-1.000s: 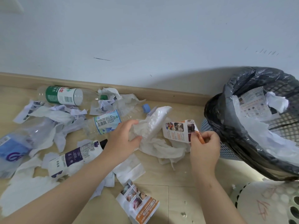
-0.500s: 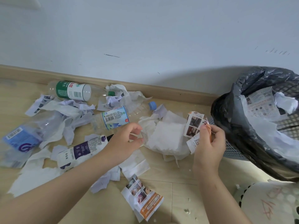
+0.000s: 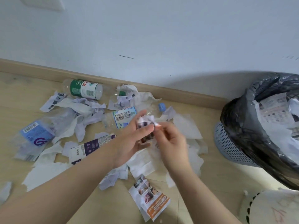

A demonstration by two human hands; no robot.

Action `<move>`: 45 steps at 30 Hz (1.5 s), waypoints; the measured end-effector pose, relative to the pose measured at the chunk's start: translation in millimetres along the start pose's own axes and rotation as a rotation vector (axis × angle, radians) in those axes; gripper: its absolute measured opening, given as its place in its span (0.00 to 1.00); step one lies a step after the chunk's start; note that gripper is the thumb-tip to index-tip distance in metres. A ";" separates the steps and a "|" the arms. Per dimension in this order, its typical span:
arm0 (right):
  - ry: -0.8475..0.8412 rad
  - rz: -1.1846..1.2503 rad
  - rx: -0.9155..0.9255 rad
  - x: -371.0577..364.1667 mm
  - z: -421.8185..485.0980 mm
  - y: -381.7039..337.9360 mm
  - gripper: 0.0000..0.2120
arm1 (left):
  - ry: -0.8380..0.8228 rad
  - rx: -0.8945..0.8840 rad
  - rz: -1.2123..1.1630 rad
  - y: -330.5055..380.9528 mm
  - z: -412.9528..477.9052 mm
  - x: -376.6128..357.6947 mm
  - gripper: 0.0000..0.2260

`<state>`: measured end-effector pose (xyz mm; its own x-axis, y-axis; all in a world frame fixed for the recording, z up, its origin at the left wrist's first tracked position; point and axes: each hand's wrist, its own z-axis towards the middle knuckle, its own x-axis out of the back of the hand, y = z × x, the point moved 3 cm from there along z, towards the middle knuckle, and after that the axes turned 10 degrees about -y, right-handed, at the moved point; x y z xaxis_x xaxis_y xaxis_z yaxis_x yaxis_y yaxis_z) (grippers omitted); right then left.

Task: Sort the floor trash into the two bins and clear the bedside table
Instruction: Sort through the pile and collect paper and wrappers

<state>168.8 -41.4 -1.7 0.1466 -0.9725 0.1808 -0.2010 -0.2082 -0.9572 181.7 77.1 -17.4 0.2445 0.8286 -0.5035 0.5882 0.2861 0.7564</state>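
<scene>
Nearest on the floor [image 3: 202,183] lies a torn printed leaflet [image 3: 149,201] with photos and an orange strip. At the floor's near right corner is the rim of a white perforated bin [image 3: 267,207].

Just beyond the leaflet, both forearms reach in over a spread of white tissues [image 3: 142,165]. The left hand [image 3: 132,143] and right hand [image 3: 173,143] meet above the floor. Between them is a crumpled leaflet scrap [image 3: 146,122]. The left fingers [image 3: 137,117] and thumb curl around it. The right fingers, blurred, pinch its upper edge.

Left of the hands, a purple-labelled plastic bottle [image 3: 90,146] lies on its side among torn paper. Further left is a crushed clear bottle with a blue label [image 3: 35,135].

Behind the hands a blue-capped bottle [image 3: 123,117] lies flat, partly hidden by the left fingers.

To the right, a blue mesh bin [image 3: 229,147] lined with a black bag [image 3: 242,123] leans toward the camera. It holds printed paper and tissue [image 3: 275,113].

Farthest, at the floor's far edge along the skirting board [image 3: 178,94], a green-labelled bottle [image 3: 82,88] lies on its side, with more crumpled paper [image 3: 124,97] just to its right.
</scene>
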 end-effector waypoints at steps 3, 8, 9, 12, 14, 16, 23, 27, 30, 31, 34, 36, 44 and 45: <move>-0.090 0.005 -0.085 -13.9 0.4 18.4 0.12 | 0.184 0.046 -0.067 -7.1 3.4 5.2 0.16; -0.106 -0.158 -0.230 -3.0 -4.3 49.9 0.10 | 0.405 0.142 0.202 -18.9 -2.9 29.8 0.10; -0.059 -0.189 -0.251 4.5 -6.2 56.3 0.08 | 0.441 0.152 0.237 -19.8 -4.1 35.6 0.11; 0.119 -0.308 -0.325 30.3 -18.8 79.4 0.08 | 0.500 0.177 0.343 -22.7 -5.1 48.6 0.14; 0.186 -0.385 -0.357 41.3 -28.3 90.2 0.08 | 0.548 0.207 0.428 -26.5 -6.4 52.8 0.15; 0.167 -0.451 -0.349 42.8 -34.7 97.9 0.10 | 0.584 0.228 0.481 -33.2 -6.1 56.7 0.13; -0.617 -0.754 -0.146 -28.6 -57.9 104.0 0.31 | 0.644 0.274 0.679 -41.4 -10.0 69.5 0.09; -0.761 -1.180 -0.053 -44.8 -78.0 133.2 0.43 | 0.509 0.342 0.639 -41.5 -18.3 66.8 0.19; -0.499 -1.146 -0.024 -36.4 -66.4 133.9 0.38 | 0.404 0.388 0.692 -45.9 -22.2 68.4 0.25; -0.466 -1.104 -0.045 -33.7 -63.8 132.5 0.34 | 0.394 0.399 0.727 -47.1 -23.0 69.3 0.25; -0.397 -1.006 -0.151 -19.3 -54.7 124.7 0.18 | 0.419 0.390 0.834 -46.9 -22.0 70.0 0.19; -0.341 -0.881 -0.234 -8.4 -46.5 124.4 0.06 | 0.435 0.371 0.798 -46.9 -19.5 69.2 0.14; 0.011 -0.055 -0.355 26.1 -11.4 80.3 0.14 | 0.429 0.314 0.701 -46.3 -15.6 59.4 0.11; 0.021 0.002 -0.335 24.7 -7.9 74.4 0.14 | 0.425 0.298 0.607 -46.1 -14.6 54.6 0.10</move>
<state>149.8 -81.8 -66.6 0.1269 -0.9741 0.1870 -0.5093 -0.2257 -0.8304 156.7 116.1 -73.7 0.3086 0.9282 0.2080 0.6427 -0.3647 0.6737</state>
